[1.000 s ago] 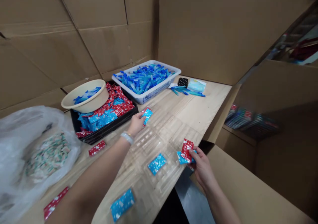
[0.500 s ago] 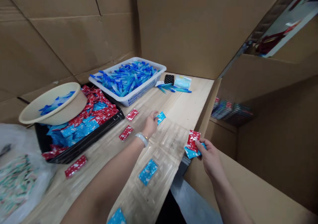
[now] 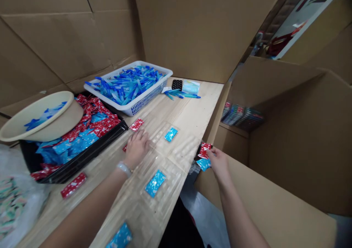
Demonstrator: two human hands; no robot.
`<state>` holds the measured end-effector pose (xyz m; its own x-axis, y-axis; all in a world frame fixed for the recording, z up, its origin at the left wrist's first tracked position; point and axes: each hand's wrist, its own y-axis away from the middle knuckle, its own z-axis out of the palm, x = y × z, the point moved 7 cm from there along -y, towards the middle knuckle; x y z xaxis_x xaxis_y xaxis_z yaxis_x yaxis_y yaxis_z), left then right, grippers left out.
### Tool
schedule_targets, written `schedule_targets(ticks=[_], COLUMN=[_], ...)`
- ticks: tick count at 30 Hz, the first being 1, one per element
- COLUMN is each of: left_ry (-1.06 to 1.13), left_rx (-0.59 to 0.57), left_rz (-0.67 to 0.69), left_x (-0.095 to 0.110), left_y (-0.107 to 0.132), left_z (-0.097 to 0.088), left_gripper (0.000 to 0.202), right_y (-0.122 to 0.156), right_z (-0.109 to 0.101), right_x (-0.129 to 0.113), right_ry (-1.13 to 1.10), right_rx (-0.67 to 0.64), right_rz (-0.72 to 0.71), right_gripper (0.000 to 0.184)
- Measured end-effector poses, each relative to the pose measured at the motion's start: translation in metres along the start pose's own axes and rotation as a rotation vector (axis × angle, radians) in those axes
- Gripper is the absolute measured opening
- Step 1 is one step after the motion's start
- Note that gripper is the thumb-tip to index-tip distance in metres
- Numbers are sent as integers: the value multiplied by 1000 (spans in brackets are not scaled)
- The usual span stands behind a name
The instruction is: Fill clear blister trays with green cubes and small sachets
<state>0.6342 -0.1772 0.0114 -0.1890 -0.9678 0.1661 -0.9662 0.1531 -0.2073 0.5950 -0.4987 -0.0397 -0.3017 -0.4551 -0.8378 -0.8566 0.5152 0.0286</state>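
My left hand (image 3: 136, 148) lies palm down over the clear plastic trays (image 3: 158, 149), its fingers loosely apart. Partly hidden under it is a red packet with white spots (image 3: 124, 148). At the table's edge my right hand (image 3: 219, 162) pinches a small bunch of packets, a red one (image 3: 204, 150) above a blue one (image 3: 204, 164). A blue packet (image 3: 171, 134) rests in the far tray, and another blue packet (image 3: 155, 183) lies nearer to me. More red packets sit along the left row, one far red packet (image 3: 136, 124) and one near red packet (image 3: 73, 185).
A black bin (image 3: 96, 151) of red and blue packets stands at left, with a cream basin (image 3: 62, 125) on it. Behind is a white basket (image 3: 140, 104) of blue pens. Loose pens (image 3: 181, 94) lie at the back. An open cardboard box (image 3: 275, 189) stands at right.
My left hand has let go of the blue packet, which now lies in the far tray, and has moved left over a red packet. My right hand still holds its packets. The view has shifted slightly.
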Motion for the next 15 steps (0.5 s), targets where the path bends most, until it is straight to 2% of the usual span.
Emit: schedule_targets(ticks=[2,4,7,9,11,13,15], left_ry=[-32,-34,5,30,51,69,80], left_rx=[-59,-125,-160,-103,-66,-102,-166], left_rz=[-16,-46,-57,-71,-79,-82,-89], left_x=[-19,-28,-28,-27,-27,-27,-27], left_y=[19,31,36,37,42,52,62], left_z=[6,16,22,17,10,8,8], left_gripper=[42,50,58,60,56,52,52], right_y=[-2,-6,-15,-19,-21,-19,-15], right_z=[9,20,36,41,41,40,45], right_x=[-1,-9,-31,-44,-54,-61,-63], right_ry=[96,207,343,430,530,625,697], right_rx=[-28,-61,-119,-151,-164,-189,-273], right_rz=[-42,-94,-145,-140,-129,-138,-160], right_gripper=[26,25,24,25,34,42,39])
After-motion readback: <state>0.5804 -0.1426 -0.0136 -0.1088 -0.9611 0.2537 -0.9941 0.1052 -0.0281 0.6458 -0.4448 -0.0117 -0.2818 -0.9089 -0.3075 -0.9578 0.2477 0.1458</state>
